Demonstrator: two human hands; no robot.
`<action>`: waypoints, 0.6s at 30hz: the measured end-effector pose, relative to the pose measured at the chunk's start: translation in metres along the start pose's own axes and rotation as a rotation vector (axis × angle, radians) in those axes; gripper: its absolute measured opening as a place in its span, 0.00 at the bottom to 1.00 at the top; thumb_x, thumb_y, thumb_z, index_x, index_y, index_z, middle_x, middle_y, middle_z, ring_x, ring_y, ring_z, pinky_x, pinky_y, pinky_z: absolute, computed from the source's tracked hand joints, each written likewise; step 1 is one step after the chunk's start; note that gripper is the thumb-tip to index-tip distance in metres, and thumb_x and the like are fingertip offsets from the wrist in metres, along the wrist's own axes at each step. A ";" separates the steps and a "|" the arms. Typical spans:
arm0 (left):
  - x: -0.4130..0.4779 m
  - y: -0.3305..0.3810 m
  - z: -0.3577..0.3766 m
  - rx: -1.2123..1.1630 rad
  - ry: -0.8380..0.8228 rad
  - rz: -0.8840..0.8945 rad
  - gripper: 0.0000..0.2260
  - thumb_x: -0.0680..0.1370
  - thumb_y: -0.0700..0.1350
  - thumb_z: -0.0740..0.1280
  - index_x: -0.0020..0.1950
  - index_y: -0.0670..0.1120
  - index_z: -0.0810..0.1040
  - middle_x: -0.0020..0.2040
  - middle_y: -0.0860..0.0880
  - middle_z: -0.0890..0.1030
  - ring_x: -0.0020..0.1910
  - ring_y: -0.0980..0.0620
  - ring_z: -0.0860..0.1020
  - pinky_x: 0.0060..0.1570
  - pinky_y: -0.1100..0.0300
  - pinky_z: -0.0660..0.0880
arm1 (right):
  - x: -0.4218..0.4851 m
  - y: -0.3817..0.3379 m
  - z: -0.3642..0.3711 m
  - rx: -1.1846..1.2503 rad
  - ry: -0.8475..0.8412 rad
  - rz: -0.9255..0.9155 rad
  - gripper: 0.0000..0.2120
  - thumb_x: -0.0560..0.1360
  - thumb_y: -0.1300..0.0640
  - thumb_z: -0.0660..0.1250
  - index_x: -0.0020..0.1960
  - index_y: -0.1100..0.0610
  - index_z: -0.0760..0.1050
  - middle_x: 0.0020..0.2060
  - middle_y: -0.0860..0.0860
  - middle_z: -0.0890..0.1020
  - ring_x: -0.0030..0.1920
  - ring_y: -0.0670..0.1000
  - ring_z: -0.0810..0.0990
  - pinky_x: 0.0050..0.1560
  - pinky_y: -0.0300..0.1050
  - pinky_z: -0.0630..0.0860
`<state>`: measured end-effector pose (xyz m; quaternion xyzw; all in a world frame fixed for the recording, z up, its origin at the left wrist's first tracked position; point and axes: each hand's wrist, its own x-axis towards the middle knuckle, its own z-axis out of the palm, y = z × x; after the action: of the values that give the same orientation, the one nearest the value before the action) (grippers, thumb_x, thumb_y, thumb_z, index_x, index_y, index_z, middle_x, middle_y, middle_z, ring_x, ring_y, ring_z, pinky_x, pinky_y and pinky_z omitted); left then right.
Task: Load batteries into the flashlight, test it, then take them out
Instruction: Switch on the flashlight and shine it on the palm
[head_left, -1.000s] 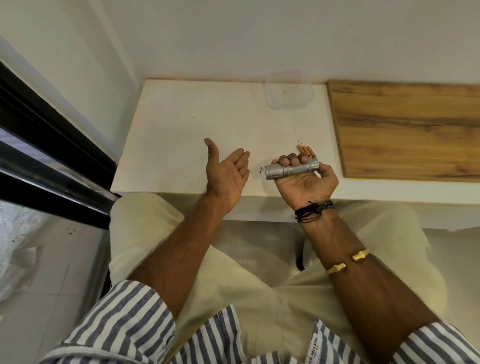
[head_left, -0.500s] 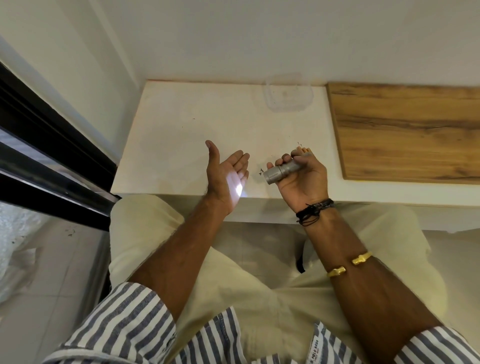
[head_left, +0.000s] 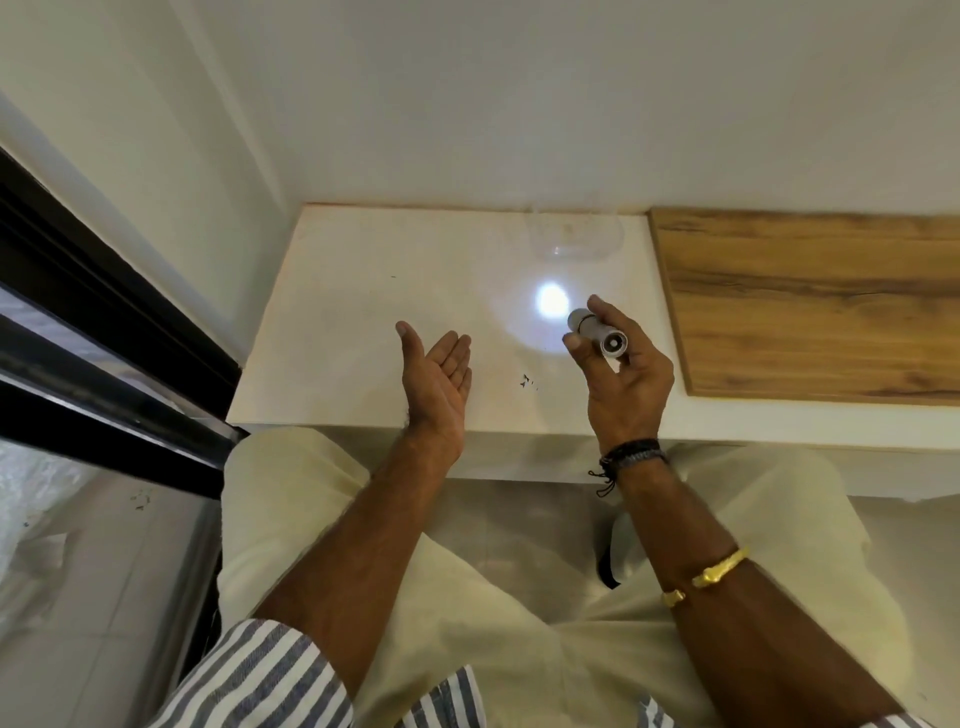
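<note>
White countertop (head_left: 363, 322), 1 bright beam spot (head_left: 550, 301) on it. Flashlight (head_left: 597, 335) lit, gripped in right hand (head_left: 623, 384), just above counter. Left hand (head_left: 441, 379) empty, fingers straight, palm up. Judged working; switch off, then unscrew low over counter.

Matt metal flashlight (head_left: 597, 334); wood-grain board (head_left: 810, 301).

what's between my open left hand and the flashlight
Head view: between the left hand and the flashlight is only white tabletop, lit by the beam's halo, with small dark specks.
</note>
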<state>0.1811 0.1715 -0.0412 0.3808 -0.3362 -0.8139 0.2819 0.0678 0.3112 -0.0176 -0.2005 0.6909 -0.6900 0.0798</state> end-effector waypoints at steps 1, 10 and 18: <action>0.000 0.000 0.000 0.001 0.000 0.001 0.41 0.78 0.72 0.46 0.76 0.41 0.66 0.75 0.43 0.71 0.75 0.45 0.67 0.78 0.48 0.58 | -0.001 0.000 0.001 0.033 -0.001 -0.021 0.21 0.73 0.59 0.78 0.65 0.61 0.80 0.58 0.52 0.85 0.63 0.50 0.82 0.67 0.53 0.76; -0.001 0.000 0.000 -0.005 0.006 0.011 0.41 0.78 0.72 0.46 0.77 0.41 0.66 0.75 0.43 0.70 0.75 0.46 0.67 0.78 0.48 0.58 | 0.002 -0.003 0.002 0.191 -0.002 0.049 0.11 0.77 0.63 0.72 0.59 0.64 0.80 0.55 0.58 0.84 0.57 0.59 0.84 0.56 0.62 0.82; 0.000 0.000 0.000 -0.005 0.008 0.011 0.41 0.78 0.72 0.46 0.76 0.41 0.66 0.75 0.42 0.71 0.75 0.45 0.67 0.77 0.48 0.58 | -0.001 0.000 0.005 0.025 0.136 0.037 0.07 0.75 0.65 0.72 0.53 0.59 0.82 0.47 0.54 0.86 0.49 0.48 0.84 0.49 0.48 0.81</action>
<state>0.1811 0.1718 -0.0407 0.3817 -0.3350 -0.8116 0.2886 0.0701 0.3073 -0.0182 -0.1392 0.6897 -0.7090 0.0478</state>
